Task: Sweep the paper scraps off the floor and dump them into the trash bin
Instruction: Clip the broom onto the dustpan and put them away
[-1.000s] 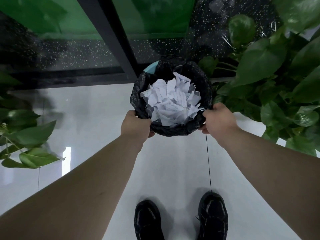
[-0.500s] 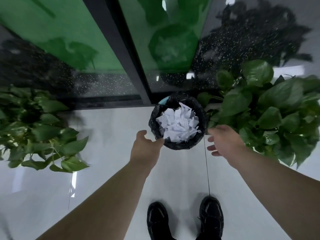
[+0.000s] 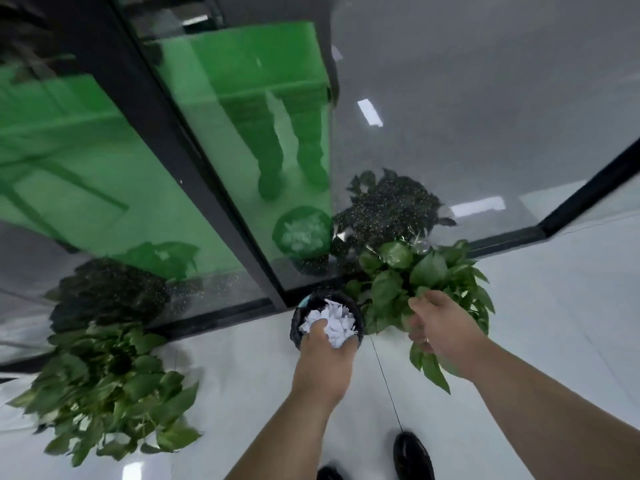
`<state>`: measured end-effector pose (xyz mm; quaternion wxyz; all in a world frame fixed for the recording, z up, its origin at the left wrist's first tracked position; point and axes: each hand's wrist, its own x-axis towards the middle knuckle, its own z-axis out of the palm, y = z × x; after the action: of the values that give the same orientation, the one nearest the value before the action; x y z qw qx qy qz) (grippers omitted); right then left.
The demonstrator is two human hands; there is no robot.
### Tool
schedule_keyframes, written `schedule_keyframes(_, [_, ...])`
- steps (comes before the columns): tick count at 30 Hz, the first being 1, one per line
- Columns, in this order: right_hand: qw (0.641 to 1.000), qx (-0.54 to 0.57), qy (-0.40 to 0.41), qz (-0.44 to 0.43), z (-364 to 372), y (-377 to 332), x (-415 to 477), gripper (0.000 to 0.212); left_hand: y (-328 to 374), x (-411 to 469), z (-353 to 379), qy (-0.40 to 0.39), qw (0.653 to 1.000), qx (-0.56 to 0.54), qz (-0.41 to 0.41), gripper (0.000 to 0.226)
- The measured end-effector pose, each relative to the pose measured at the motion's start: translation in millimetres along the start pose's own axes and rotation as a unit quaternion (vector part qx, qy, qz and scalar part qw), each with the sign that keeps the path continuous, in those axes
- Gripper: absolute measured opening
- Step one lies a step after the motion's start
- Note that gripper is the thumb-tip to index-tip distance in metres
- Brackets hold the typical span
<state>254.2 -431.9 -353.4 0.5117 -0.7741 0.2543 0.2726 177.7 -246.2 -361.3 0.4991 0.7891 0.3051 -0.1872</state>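
Note:
A small round trash bin point(image 3: 297, 327) lined with a black bag stands on the white floor against the glass wall. It is full of crumpled white paper scraps point(image 3: 337, 322). My left hand point(image 3: 323, 358) hovers in front of the bin's near rim, fingers spread, holding nothing. My right hand point(image 3: 441, 332) is raised to the right of the bin, in front of the plant leaves, fingers loosely apart and empty. Neither hand touches the bin.
A leafy green potted plant point(image 3: 415, 282) stands right beside the bin. Another plant point(image 3: 107, 382) sits on the floor at the left. A glass wall with a dark frame point(image 3: 194, 174) runs behind. My black shoes point(image 3: 412, 455) are at the bottom edge.
Both hands let go of the bin's rim and pulled back. My view rose and tilted up, so the bin looks smaller and farther away.

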Motion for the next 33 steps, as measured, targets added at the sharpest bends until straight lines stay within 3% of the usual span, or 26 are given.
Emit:
schedule_keyframes(6, [0.995,0.082,0.037,-0.036,-82.6,-21.4,-110.2,0.050,93.3,-84.1,-4.8,-0.038,0.996,0.035,0.075,0.060])
schedule_keyframes(14, [0.980,0.155,0.117,-0.045,-209.7,22.6,-211.6,0.038,193.6,-182.2,43.3,-0.124,0.966,0.112,0.199,0.054])
schedule_keyframes(20, [0.960,0.207,0.186,-0.023,-330.5,102.1,-290.9,0.037,247.6,-285.8,158.4,-0.215,0.934,0.135,0.251,0.062])
schedule_keyframes(23, [0.946,0.225,0.232,-0.004,-396.8,154.9,-337.7,0.037,259.4,-348.9,234.7,-0.284,0.911,0.149,0.259,0.049])
schedule_keyframes(33, [0.858,0.314,0.403,0.052,-569.0,346.9,-508.8,0.038,271.1,-566.0,456.0,-0.457,0.795,0.224,0.330,0.041])
